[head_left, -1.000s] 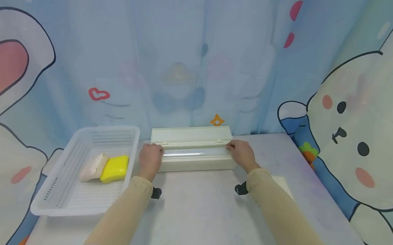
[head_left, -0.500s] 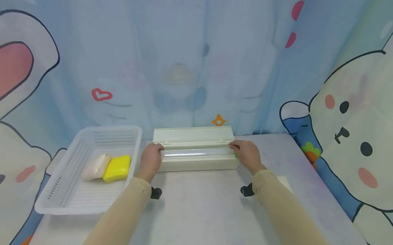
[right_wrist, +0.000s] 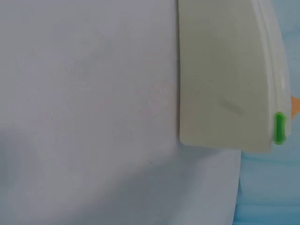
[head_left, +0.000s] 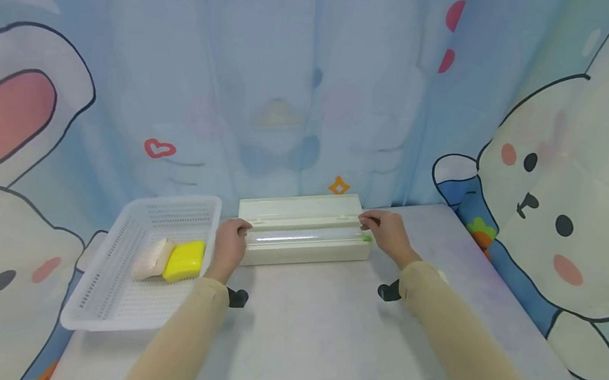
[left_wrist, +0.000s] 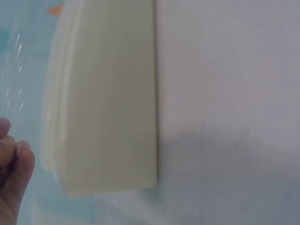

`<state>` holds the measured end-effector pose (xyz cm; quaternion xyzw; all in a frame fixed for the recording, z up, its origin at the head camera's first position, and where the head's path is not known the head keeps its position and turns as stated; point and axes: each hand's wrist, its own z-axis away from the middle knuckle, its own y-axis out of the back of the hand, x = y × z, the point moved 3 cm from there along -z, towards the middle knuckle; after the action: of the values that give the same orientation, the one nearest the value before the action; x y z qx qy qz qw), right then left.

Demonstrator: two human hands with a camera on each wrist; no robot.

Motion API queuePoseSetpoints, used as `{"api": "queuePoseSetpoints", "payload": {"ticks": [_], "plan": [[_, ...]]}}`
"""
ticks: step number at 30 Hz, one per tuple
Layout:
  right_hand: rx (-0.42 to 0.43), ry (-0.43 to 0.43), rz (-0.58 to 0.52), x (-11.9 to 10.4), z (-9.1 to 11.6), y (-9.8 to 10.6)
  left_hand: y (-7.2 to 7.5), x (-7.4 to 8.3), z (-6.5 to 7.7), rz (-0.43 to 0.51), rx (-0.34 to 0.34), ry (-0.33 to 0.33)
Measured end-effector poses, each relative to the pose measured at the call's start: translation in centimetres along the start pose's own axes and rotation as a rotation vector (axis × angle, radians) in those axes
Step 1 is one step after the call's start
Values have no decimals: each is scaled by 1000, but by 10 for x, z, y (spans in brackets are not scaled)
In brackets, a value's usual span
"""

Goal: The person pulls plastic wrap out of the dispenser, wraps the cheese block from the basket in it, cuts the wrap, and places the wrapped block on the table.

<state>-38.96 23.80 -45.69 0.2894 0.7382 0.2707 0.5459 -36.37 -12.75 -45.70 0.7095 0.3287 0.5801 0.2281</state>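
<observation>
A long cream cling film dispenser [head_left: 307,251] stands near the back of the table, its lid [head_left: 300,209] raised. A shiny film roll [head_left: 306,236] lies inside. At the left end, my left hand [head_left: 230,241] pinches the edge of clear film, with glinting film [left_wrist: 18,70] stretching from its fingertips in the left wrist view. My right hand [head_left: 387,232] pinches the film's other corner above the right end, beside a green slider [head_left: 367,238]. The right wrist view shows the dispenser's front and the green slider, but that hand's fingers lie outside it.
A white perforated basket [head_left: 106,317] at the left holds a yellow wrapped block [head_left: 185,261] and a pale wrapped block [head_left: 152,259]. A blue cartoon curtain [head_left: 281,81] hangs right behind the table [head_left: 314,334].
Both hands rise slightly from the dispenser, the right one also shifting right. The green slider, hidden at first, now shows beside the right hand. The head view moves a little.
</observation>
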Motion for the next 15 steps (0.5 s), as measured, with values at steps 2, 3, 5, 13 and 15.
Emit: {"api": "queuePoseSetpoints", "payload": {"ticks": [2,3,5,13,15], "plan": [[-2,-9,-14,-3,0,5,5,2,1,48,15,0],[-2,-10,-20,-5,1,7,7,3,1,69,20,1],[-2,-7,-34,-7,1,11,12,6,2,89,25,-2],[-36,6,-69,-15,3,24,25,14,4,80,-30,-6],[-48,6,-68,-17,4,27,27,15,5,83,-49,-13]]}}
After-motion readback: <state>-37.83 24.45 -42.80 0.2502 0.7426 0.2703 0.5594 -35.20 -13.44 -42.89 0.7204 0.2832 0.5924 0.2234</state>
